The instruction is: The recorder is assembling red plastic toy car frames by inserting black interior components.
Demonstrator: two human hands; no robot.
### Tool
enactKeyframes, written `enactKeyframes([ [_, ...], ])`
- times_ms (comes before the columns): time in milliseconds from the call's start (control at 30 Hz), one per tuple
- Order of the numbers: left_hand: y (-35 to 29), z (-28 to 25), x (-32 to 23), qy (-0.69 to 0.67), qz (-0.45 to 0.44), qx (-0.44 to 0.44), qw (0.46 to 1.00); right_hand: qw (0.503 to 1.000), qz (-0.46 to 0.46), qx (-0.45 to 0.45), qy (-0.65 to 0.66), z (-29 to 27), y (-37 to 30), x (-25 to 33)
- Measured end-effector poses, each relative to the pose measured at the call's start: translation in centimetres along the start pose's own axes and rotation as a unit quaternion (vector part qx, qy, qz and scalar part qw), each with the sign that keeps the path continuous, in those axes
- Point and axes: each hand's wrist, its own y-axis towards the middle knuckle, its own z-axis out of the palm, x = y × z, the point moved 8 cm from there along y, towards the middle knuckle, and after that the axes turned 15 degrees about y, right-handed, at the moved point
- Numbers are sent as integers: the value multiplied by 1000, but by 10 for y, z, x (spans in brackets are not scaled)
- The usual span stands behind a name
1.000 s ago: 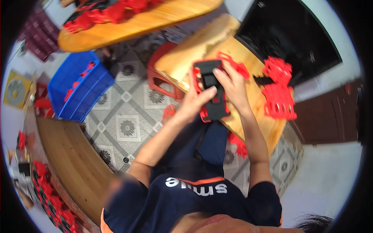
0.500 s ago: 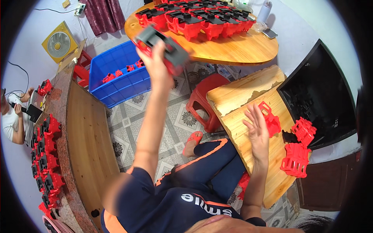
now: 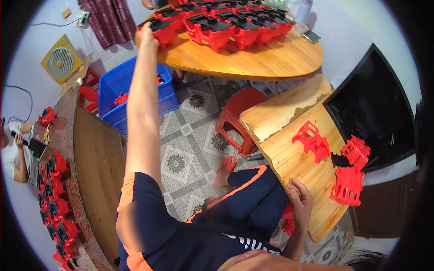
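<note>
Head view: red-black part (image 3: 164,33) against left hand (image 3: 147,37) (right hand (image 3: 300,198) apart)

This seems to be a home room used like a small workshop: the oval wooden surface (image 3: 203,62) carries rows of red-and-black plastic units (image 3: 210,25), and a blue crate (image 3: 168,97) with red parts (image 3: 120,99) stands lower at its left. Left of this surface are also a curtain (image 3: 106,22) and a yellow fan (image 3: 61,62); below it lies patterned tile floor (image 3: 176,163).
</note>
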Motion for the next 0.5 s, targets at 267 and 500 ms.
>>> enactKeyframes([
  [267,36,10,-10,167,-7,177,970,984,-136,-88,-74,-42,40,-6],
  [500,-88,-13,-35,344,160,-148,913,648,-398,-318,-567,-40,92,62],
])
